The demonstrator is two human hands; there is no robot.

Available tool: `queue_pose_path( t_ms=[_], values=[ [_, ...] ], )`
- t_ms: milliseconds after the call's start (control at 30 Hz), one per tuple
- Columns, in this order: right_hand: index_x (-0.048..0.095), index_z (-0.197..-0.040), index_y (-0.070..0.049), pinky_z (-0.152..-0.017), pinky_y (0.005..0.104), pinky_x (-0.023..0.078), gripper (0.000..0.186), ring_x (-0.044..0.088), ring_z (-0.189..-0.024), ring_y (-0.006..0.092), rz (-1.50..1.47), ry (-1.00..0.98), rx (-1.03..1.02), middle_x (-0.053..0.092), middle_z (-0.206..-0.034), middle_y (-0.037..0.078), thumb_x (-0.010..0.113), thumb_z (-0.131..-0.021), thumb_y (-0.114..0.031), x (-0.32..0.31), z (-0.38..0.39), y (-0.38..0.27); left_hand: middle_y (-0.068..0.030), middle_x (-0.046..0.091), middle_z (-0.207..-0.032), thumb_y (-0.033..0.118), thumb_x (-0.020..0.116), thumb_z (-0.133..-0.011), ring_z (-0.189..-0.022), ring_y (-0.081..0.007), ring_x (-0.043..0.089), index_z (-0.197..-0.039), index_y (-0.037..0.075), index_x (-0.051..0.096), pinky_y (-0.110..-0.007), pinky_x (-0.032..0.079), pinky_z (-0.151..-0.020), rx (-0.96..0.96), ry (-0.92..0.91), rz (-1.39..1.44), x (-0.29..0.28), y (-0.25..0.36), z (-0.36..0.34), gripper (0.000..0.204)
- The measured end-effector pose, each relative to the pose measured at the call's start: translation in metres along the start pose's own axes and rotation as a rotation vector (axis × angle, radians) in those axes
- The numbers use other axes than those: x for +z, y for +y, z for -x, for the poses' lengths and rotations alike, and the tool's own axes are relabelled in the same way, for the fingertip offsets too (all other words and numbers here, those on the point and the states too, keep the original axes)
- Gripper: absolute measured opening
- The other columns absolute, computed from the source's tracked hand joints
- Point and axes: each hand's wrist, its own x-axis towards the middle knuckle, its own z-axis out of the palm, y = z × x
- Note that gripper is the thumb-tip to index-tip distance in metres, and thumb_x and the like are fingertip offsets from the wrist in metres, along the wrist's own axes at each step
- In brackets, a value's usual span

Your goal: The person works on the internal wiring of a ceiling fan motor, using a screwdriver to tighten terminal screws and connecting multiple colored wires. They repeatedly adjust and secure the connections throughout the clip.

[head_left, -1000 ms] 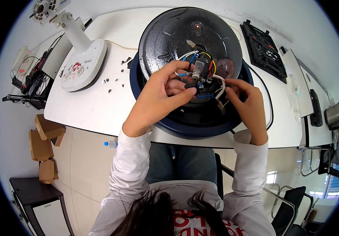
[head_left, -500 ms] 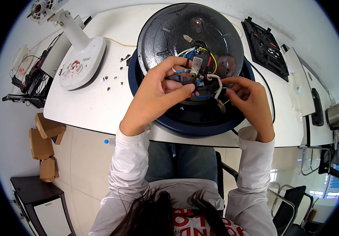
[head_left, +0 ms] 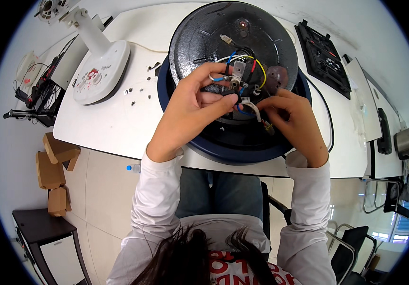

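Observation:
A round black metal housing [head_left: 197, 45] stands tilted in a dark blue round base [head_left: 228, 156], wires spilling from it. My left hand [head_left: 183, 114] is closed around a small black part with a metal bracket [head_left: 237, 70], probably a thermostat; blue and white wires join it. At its right, my right hand [head_left: 299, 121] pinches at a white sleeved wire [head_left: 253, 107]; the fingertips partly hide the grip. A yellow wire [head_left: 264, 73] loops above, and a pale connector [head_left: 226, 39] lies against the housing. Another connector with a yellow end [head_left: 268, 127] hangs below the right fingers.
Several small screws [head_left: 134, 103] lie on the white table [head_left: 105, 126] to the left, near a white fan stand [head_left: 101, 71]. An open black tool case [head_left: 323, 59] sits at the right. A black cord [head_left: 330, 114] curves beside the base. Cardboard boxes [head_left: 50, 168] are at the lower left.
My right fingers have moved left along the wires, closer to my left hand. The white sleeved wire now bends lower. The left hand keeps its hold, and the view has shifted slightly.

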Motion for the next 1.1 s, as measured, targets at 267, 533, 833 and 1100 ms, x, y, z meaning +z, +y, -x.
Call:
queue_pose_path(
  t_ms=[267,533,833,1100],
  values=[
    [0.068,-0.09,-0.006,-0.066,0.0355,0.048,0.013,0.062,-0.075,0.0282,0.141,-0.058,-0.125,0.061,-0.083,0.008,0.068,-0.077,-0.005,0.0,-0.008,0.001,-0.0176,0.059,-0.117,0.001,0.062,-0.085,-0.089,-0.0222,0.069,-0.128,-0.004,0.048,-0.027,0.056,-0.08,0.011,-0.029,-0.003,-0.002,0.0,-0.001,0.045],
    [0.062,-0.088,-0.008,-0.063,0.0351,0.048,0.008,0.063,-0.069,0.0287,0.196,0.15,0.031,0.062,-0.075,0.008,0.066,-0.082,-0.01,-0.002,-0.004,-0.008,-0.017,0.06,-0.116,0.001,0.063,-0.085,-0.088,-0.0214,0.07,-0.126,-0.004,0.049,-0.027,0.056,-0.079,0.014,-0.008,-0.022,0.0,-0.002,-0.001,0.043],
    [0.067,-0.098,-0.009,-0.054,0.0312,0.044,0.015,0.058,-0.055,0.0228,0.252,0.277,0.056,0.062,-0.071,0.011,0.062,-0.085,-0.007,-0.004,0.009,-0.003,-0.0165,0.063,-0.113,-0.001,0.064,-0.085,-0.088,-0.0198,0.07,-0.125,-0.003,0.049,-0.026,0.055,-0.078,0.01,0.002,-0.023,-0.001,-0.004,-0.002,0.043],
    [0.065,-0.103,0.001,-0.059,0.0211,0.046,0.015,0.061,-0.067,0.0076,-0.141,0.105,0.058,0.066,-0.079,0.004,0.056,-0.091,0.0,-0.003,0.007,0.005,-0.014,0.063,-0.109,-0.002,0.063,-0.086,-0.089,-0.0173,0.069,-0.125,-0.003,0.048,-0.026,0.054,-0.077,-0.006,0.015,-0.04,0.0,-0.002,-0.002,0.041]
  ],
)
